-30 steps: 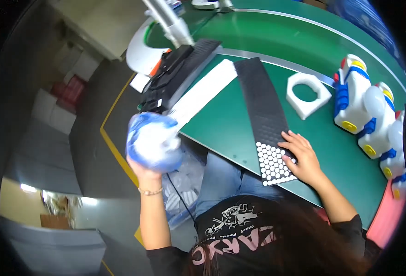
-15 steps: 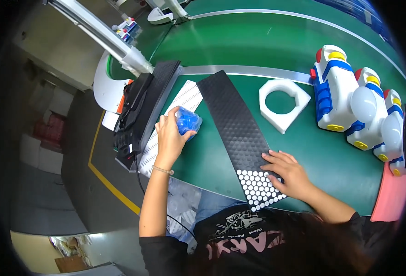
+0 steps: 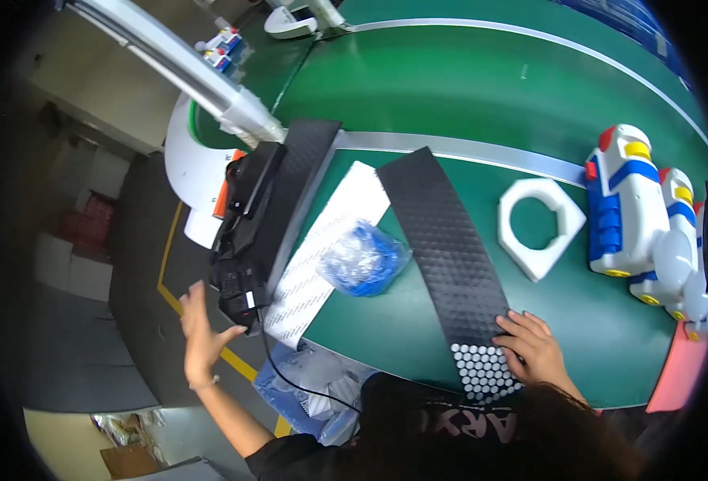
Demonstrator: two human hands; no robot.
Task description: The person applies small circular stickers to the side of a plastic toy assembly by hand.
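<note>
Left hand (image 3: pixel 203 341) has swung off past the left side of the desk (image 3: pixel 370 337), its fingers spread and empty, and the blue bag it held now lies on the desk. Across that surface slants the black strip (image 3: pixel 450 240); left of it, the white strip (image 3: pixel 354 200) runs partly under the blue bag (image 3: pixel 363 260). White dots (image 3: pixel 482 370) cover the near end of the black strip, where the right hand (image 3: pixel 536 353) rests, fingers laid loosely, gripping nothing. Light, even pressure there should best steady the strip without disturbing the dots.
</note>
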